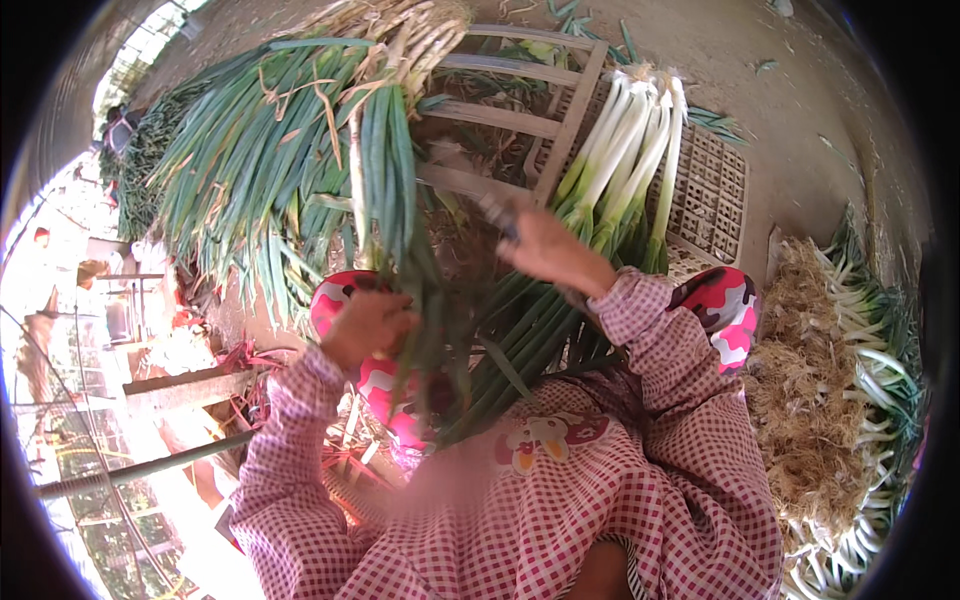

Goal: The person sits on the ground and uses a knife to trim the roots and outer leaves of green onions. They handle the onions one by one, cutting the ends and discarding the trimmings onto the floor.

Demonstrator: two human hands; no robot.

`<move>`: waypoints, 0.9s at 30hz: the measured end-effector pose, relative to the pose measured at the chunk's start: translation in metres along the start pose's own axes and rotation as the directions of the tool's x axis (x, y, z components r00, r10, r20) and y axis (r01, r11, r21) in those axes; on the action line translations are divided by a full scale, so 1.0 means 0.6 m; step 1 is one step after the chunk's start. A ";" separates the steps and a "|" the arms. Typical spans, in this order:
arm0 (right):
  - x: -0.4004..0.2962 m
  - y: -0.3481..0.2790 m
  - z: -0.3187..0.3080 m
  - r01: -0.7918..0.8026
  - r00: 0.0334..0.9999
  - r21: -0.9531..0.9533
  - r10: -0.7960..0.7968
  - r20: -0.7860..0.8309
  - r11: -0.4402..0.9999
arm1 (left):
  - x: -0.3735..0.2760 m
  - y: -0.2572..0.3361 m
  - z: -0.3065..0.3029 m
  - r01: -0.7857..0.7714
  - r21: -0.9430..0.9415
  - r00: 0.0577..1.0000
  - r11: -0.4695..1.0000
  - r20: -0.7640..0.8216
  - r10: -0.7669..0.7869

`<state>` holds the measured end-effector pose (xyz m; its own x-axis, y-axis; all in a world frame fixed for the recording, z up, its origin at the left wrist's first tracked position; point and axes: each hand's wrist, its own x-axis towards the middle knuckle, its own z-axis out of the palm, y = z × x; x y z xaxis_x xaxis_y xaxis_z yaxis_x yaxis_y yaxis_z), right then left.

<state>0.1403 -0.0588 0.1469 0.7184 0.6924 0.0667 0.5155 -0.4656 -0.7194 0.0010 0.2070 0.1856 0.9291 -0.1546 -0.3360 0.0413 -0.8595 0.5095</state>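
Note:
My left hand (371, 330), fingers curled, is at the left knee, shut on long green onion leaves (431, 322) that are blurred by motion. My right hand (551, 247) grips a small tool (497, 214) with a dark handle; blur hides its exact shape, though it looks like a knife. Beneath the right forearm, a bunch of cleaned green onions (622, 165) rests with white stems pointing away and green tops lying across the lap. Up to the left, a large heap of untrimmed green onions (285, 142) has dry, brownish outer layers and root ends.
A wooden slatted frame (577, 112) stands ahead, beside a beige plastic crate (709, 195). On the right lies a long pile of green onions with roots (806, 390) facing me. A metal bar (150, 461) and a wooden beam (187, 394) are at left.

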 end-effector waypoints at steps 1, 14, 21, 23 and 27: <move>0.002 -0.030 0.014 -0.066 0.980 0.083 0.049 0.192 0.994 | 0.016 0.002 -0.021 0.085 -0.079 0.994 0.993 -0.058 -0.090; 0.087 0.039 -0.015 -0.299 0.937 0.139 0.318 -0.146 0.944 | 0.368 -0.334 -0.053 0.563 0.324 0.794 0.761 -0.469 -0.387; 0.027 0.076 -0.029 -0.272 0.960 0.208 0.249 0.128 0.940 | 0.269 -0.388 0.050 0.360 -0.253 0.844 0.898 -0.323 -0.429; 0.020 0.087 -0.096 -0.386 0.916 0.339 0.401 0.026 0.858 | 0.215 -0.382 0.087 0.295 -0.550 0.813 0.781 -0.286 -0.508; -0.054 0.224 -0.208 -0.529 0.669 0.336 0.627 -0.399 0.779 | 0.153 -0.319 0.107 0.047 -0.875 0.785 0.481 -0.265 -0.560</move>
<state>0.2444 -0.2128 0.1343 0.9903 -0.0482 -0.1303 -0.1355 -0.5438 -0.8282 0.0547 0.3260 0.0067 0.8036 0.4892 -0.3390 0.3856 0.0058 0.9226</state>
